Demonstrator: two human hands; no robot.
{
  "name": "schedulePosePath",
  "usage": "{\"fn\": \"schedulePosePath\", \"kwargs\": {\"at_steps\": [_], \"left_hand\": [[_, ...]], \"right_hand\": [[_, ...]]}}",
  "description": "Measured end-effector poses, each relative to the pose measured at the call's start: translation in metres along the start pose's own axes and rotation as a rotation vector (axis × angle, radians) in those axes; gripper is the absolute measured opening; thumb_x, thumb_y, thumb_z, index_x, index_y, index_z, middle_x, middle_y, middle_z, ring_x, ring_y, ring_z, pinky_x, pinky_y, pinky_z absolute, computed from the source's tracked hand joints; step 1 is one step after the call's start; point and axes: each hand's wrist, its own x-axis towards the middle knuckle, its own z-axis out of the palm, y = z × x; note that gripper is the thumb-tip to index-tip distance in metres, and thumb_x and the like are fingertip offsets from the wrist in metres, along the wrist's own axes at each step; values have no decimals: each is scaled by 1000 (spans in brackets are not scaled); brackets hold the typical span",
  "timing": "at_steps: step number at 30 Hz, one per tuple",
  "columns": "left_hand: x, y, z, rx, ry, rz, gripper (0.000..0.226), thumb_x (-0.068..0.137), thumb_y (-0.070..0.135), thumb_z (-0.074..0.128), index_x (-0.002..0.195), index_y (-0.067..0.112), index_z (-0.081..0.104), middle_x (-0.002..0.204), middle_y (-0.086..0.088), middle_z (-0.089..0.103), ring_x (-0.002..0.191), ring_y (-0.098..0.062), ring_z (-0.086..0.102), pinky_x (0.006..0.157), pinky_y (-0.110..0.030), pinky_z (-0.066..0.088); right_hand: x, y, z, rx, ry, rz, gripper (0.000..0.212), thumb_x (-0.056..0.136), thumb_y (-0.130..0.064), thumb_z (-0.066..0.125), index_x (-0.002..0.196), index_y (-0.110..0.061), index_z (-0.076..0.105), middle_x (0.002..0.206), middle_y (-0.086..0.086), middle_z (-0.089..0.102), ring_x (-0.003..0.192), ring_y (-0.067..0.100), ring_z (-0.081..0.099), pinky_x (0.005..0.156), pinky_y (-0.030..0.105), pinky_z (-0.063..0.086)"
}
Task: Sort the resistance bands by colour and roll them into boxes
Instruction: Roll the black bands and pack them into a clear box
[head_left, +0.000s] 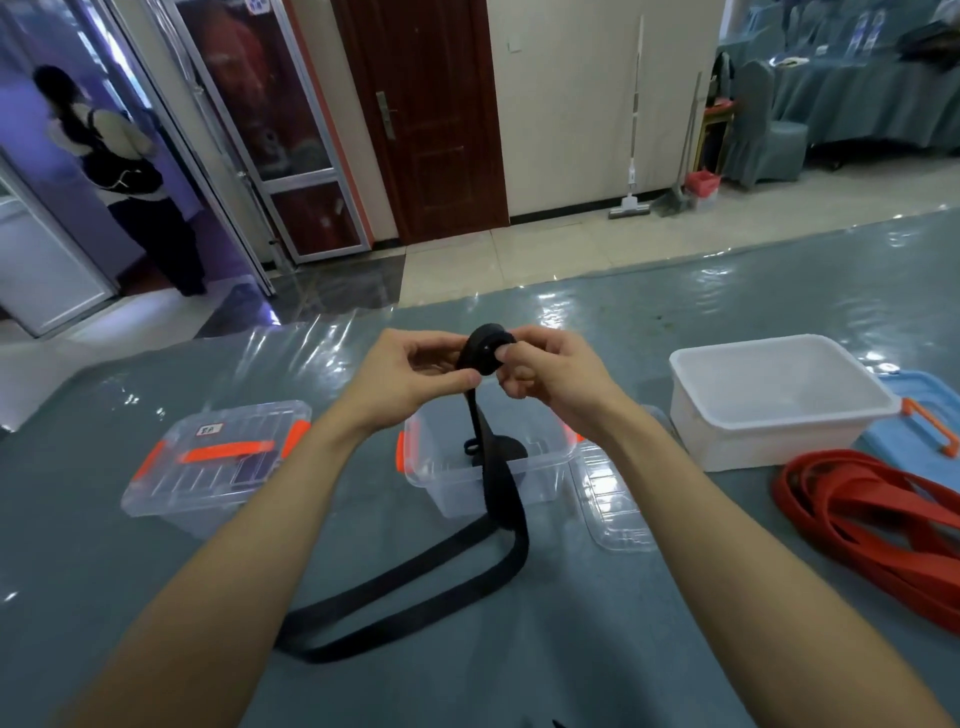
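- Pinching the black band (485, 349) above the middle of the counter (104, 519), the right hand (553, 371) has a narrow grip curled round the coiled end. The left hand (415, 376) nips the strap just under the coil.
- The fingers hide the far side of the coil.
- The band's loose tail hangs down across the open clear box (452, 488) and loops on the counter between the forearms.
- Something dark and rolled lies inside that box, partly behind the tail; how many rolls cannot be told.
- A clear lid (615, 512) lies just right of the box.
- A closed clear box (208, 467) with orange latches sits to the left, its label too blurred to read.
- A white tub (779, 415) stands far right, and the frame cuts off the blue lid (940, 395) beside it.
- The red bands (872, 519) are heaped near right and run out of view.
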Motion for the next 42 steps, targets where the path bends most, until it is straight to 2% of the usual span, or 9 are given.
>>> {"fn": "schedulePosePath", "kwargs": {"at_steps": [4, 12, 17, 20, 24, 28, 35, 38, 42], "left_hand": [[1, -5, -9, 76, -46, -45, 39, 89, 15, 87, 121, 36, 82, 112, 5, 84, 109, -14, 78, 101, -29, 60], [3, -14, -10, 129, -135, -88, 31, 90, 36, 87, 121, 39, 82, 112, 8, 83, 111, -12, 78, 102, -32, 58], [0, -14, -3, 23, -111, -90, 53, 83, 47, 92, 131, 33, 74, 107, -3, 84, 100, -24, 83, 102, -35, 61], [7, -6, -13, 143, -183, -97, 41, 77, 49, 95, 113, 34, 83, 103, 2, 85, 96, -21, 83, 98, -38, 63], [18, 5, -17, 288, -305, -90, 29, 79, 37, 98, 105, 30, 86, 94, 7, 85, 91, -11, 82, 84, -18, 61], [26, 11, -19, 375, -291, -62, 21, 80, 34, 97, 99, 35, 87, 89, 12, 84, 87, -5, 81, 80, -12, 57], [34, 20, -11, 538, -380, -58, 20, 82, 37, 94, 100, 32, 88, 85, 14, 83, 87, -5, 81, 91, -37, 65], [37, 25, -9, 574, -399, -49, 19, 82, 37, 94, 99, 33, 88, 83, 17, 82, 84, -3, 80, 90, -41, 65], [40, 28, -13, 608, -429, -30, 17, 81, 40, 94, 97, 36, 87, 82, 19, 82, 85, -2, 79, 90, -40, 64]], "right_hand": [[-6, 3, -4, -126, -72, 101, 14, 96, 1, 71, 110, 4, 69, 87, 24, 76, 68, 27, 71, 66, 31, 59], [-3, 16, 5, -111, 172, 87, 14, 92, -2, 72, 101, 7, 75, 73, 14, 66, 63, 20, 51, 57, 27, 42], [-6, 10, 2, -352, 59, 94, 15, 84, -8, 82, 97, -1, 79, 66, 5, 70, 59, 13, 57, 58, 23, 48], [-5, -1, -3, -561, -22, 95, 14, 76, -11, 84, 89, -8, 80, 62, 3, 68, 56, 14, 56, 59, 24, 49], [-3, -8, -5, -709, -73, 35, 15, 71, -16, 84, 86, -15, 80, 59, 0, 66, 53, 12, 58, 58, 26, 52], [-5, -2, -13, -685, -95, 6, 18, 77, -19, 89, 93, -19, 79, 63, 0, 66, 57, 11, 59, 62, 27, 53], [-10, 8, -13, -969, -109, -59, 29, 77, -42, 94, 96, -26, 79, 66, -8, 72, 55, 5, 64, 55, 20, 49], [-10, 6, -13, -1032, -104, -58, 37, 72, -51, 95, 92, -25, 79, 67, -7, 72, 59, 10, 66, 54, 25, 51], [-12, 6, -19, -929, -97, -56, 31, 75, -40, 95, 97, -24, 79, 65, -6, 72, 55, 5, 63, 60, 24, 51]]}}
